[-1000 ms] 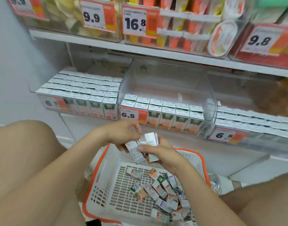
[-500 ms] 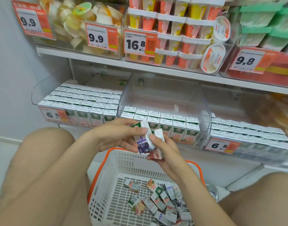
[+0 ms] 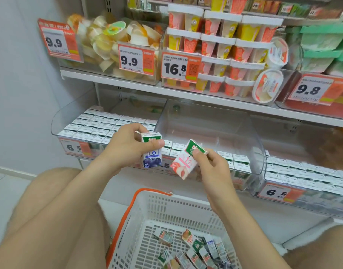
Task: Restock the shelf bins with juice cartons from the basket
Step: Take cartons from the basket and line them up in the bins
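The person crouches before a shelf, both hands raised in front of the clear bins on the lower level. The left hand (image 3: 128,148) grips a blueberry juice carton (image 3: 152,154), held upright, with the thumb laid across its front just under the green top and the fingers curled behind it. The right hand (image 3: 212,167) pinches a peach juice carton (image 3: 183,165) by its green top end between thumb and fingers; this carton is tilted, with its top leaning to the right and its pink printed face turned toward the camera. The two cartons are near each other but do not touch, and both hang in front of the middle bin (image 3: 205,121), where rows of white-topped cartons stand at the front. The left bin (image 3: 69,117) is packed with many rows of the same white tops, and the right bin (image 3: 302,171) also holds rows, though it is blurred. Orange price tags reading 6.5 sit on the bin fronts. Below the hands, between the person's bare knees, stands a white basket (image 3: 166,204) with an orange rim, and loose juice cartons (image 3: 195,249) lie jumbled on its slotted bottom. The upper shelf (image 3: 128,82) carries bins of fruit cups and stacked dessert cups behind price tags.
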